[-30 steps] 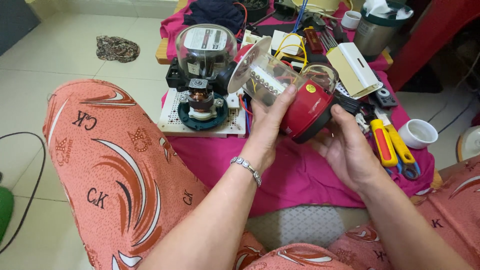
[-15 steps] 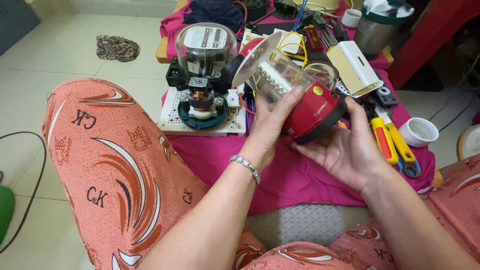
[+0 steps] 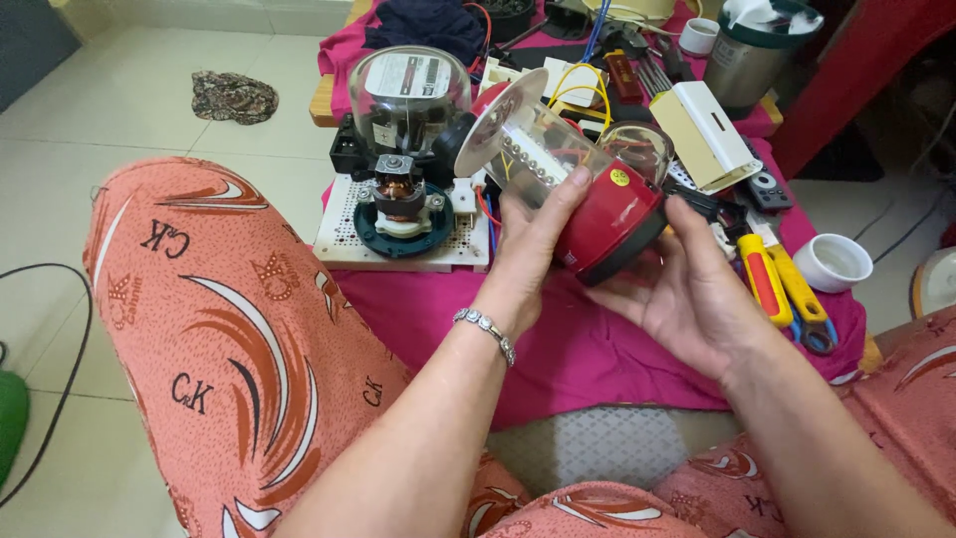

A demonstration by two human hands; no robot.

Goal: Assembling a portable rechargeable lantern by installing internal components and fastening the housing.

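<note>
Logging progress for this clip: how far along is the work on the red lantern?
Done: nothing visibly finished. In hand: the left hand and right hand hold the red lantern with clear plastic cover tilted above the magenta cloth. Left: yellow-handled pliers lie untouched beside it.

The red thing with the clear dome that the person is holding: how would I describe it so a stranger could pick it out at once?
Look above the magenta cloth spread over the low work surface, between the person's two hands. The left hand wraps the red lantern from the side, and the right hand cradles it from below. Unlike the upright glass-domed meter behind it, the lantern is tilted, with a red base and a row of small white lights inside its clear cover.
</note>
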